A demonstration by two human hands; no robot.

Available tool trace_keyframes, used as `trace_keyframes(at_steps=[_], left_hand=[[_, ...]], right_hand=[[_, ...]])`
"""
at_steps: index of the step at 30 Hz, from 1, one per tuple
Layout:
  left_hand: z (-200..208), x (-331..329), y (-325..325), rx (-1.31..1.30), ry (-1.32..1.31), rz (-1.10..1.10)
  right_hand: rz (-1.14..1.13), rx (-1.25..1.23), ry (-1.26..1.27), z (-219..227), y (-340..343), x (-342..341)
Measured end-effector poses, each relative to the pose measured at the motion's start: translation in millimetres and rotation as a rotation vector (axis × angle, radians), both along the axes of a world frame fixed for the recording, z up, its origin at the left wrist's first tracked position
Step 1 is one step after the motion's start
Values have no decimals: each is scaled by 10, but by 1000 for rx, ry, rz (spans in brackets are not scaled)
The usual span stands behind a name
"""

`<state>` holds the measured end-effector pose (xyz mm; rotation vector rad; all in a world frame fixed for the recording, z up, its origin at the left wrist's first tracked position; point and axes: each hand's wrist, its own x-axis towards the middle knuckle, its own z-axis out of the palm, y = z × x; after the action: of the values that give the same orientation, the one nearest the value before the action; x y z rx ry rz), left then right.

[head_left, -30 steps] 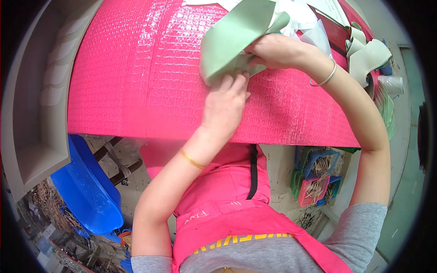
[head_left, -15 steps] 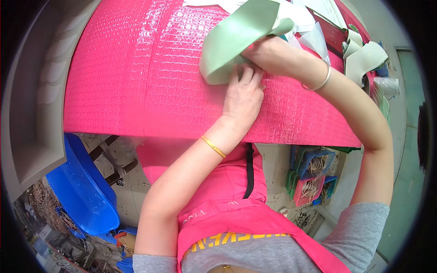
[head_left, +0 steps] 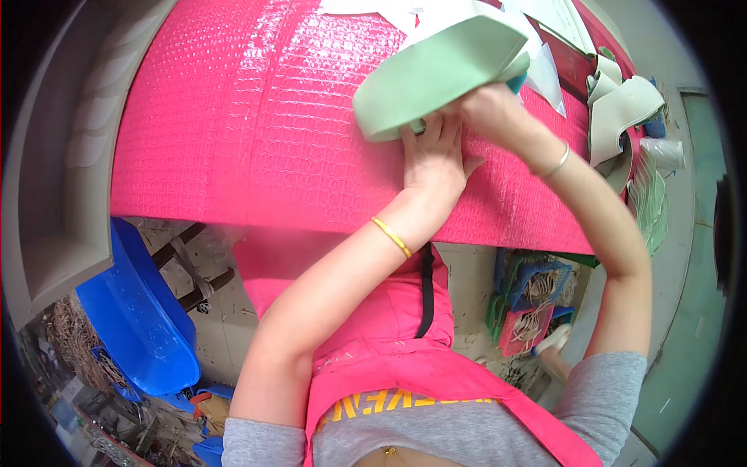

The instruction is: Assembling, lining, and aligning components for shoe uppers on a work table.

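Note:
A broad, curved pale green sheet (head_left: 443,74) arches above the pink table, its rounded end toward the left. My left hand (head_left: 437,156) rests on the tabletop at the sheet's lower edge. Its thumb sticks out to the right, and its fingertips go partly out of sight beneath the sheet. Beside it my right hand (head_left: 492,113) is curled closed against the sheet's right part; its fingertips and whatever they grip are hidden. Just above its knuckles shows a small teal thing (head_left: 517,82), too covered to identify.
The table has a shiny pink quilted cover (head_left: 202,148). White pieces (head_left: 551,82) lie at its far right, by curled pale strips (head_left: 626,117). A grey shelf (head_left: 58,202) stands left, over a blue bin (head_left: 144,311). Stacked baskets (head_left: 525,327) are below right, near another person's foot (head_left: 554,341).
The sheet has swung to the right and tilted, together with both hands. My left thumb now spreads away from the fingers. A foot has come into view at the lower right.

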<state>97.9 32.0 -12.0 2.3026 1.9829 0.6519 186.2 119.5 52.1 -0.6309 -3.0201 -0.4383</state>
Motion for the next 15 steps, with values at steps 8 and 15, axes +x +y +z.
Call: trace_keyframes(at_steps=[8,15], left_hand=[[323,-1028,-405,-60,441,-233],[642,-1345,-59,159,889,-513]], right_hand=[[61,-414,297,-407,-413,-171],[-42,-425,582,-535,-393,-650]])
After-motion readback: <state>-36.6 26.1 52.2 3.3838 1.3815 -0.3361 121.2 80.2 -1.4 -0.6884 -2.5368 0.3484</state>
